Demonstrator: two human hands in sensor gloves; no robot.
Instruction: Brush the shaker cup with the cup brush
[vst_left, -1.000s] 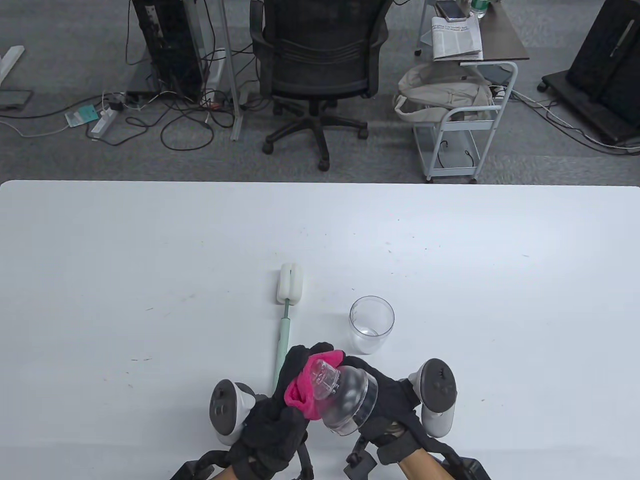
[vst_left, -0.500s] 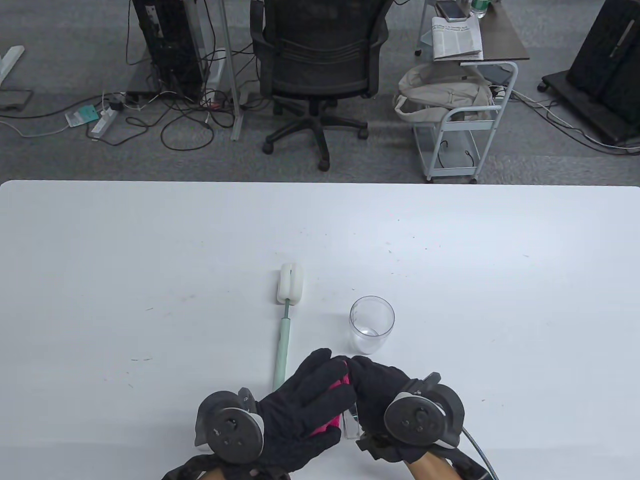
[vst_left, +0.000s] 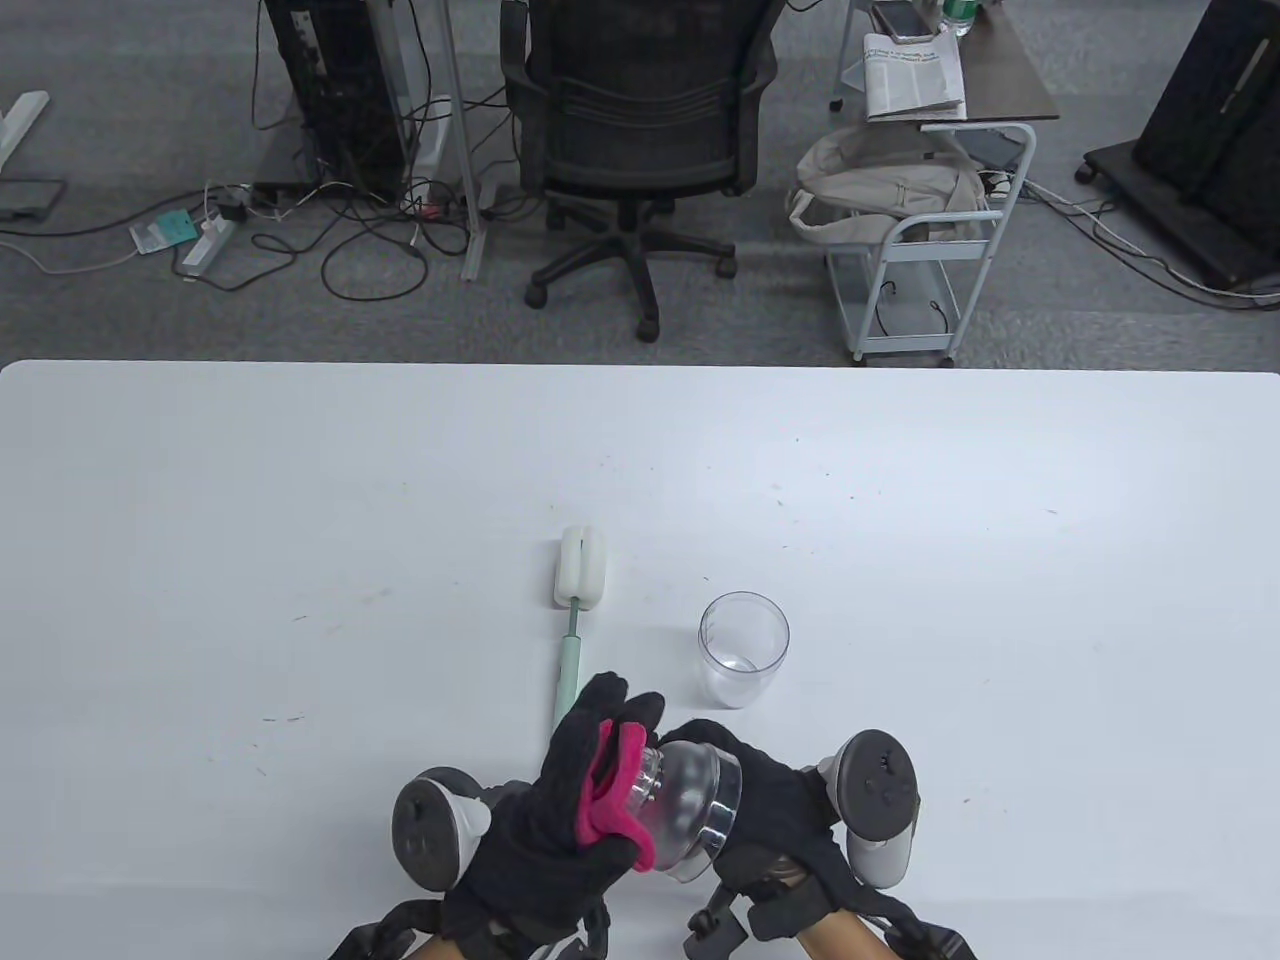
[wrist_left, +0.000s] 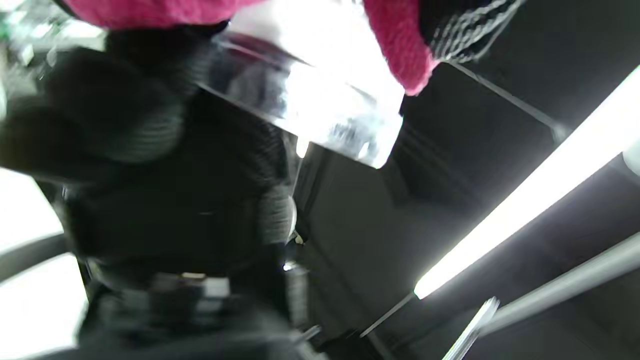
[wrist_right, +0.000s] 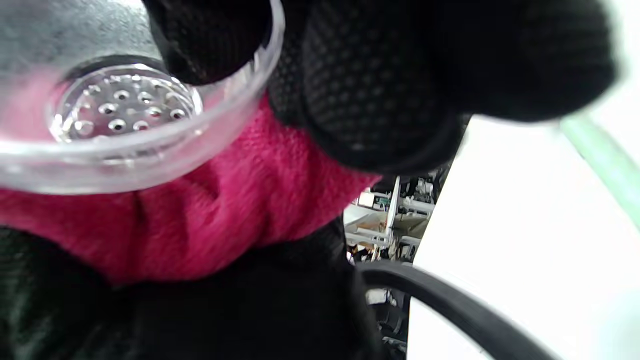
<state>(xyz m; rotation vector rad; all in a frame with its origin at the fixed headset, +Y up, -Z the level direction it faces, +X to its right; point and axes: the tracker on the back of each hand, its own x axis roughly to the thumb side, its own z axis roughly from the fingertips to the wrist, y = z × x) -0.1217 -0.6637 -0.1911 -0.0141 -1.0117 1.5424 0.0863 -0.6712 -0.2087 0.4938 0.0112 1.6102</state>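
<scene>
My right hand (vst_left: 770, 800) holds a clear domed shaker lid (vst_left: 690, 805) tilted above the table near the front edge. My left hand (vst_left: 560, 810) holds a pink cloth (vst_left: 610, 800) pressed against the lid's narrow end. In the right wrist view the lid (wrist_right: 125, 120) shows its perforated strainer, with the cloth (wrist_right: 200, 220) under it. The clear shaker cup (vst_left: 743, 647) stands upright and open just beyond my hands. The cup brush (vst_left: 575, 620), pale green handle and white sponge head, lies on the table left of the cup, untouched.
The white table (vst_left: 300, 500) spreads wide on all sides. Beyond its far edge stand an office chair (vst_left: 640, 150), a small white cart (vst_left: 930, 250) and floor cables.
Half a second ago both hands were palms down over the lid and cloth. Now they have rolled back, showing the lid and cloth again. Cup and brush have not moved.
</scene>
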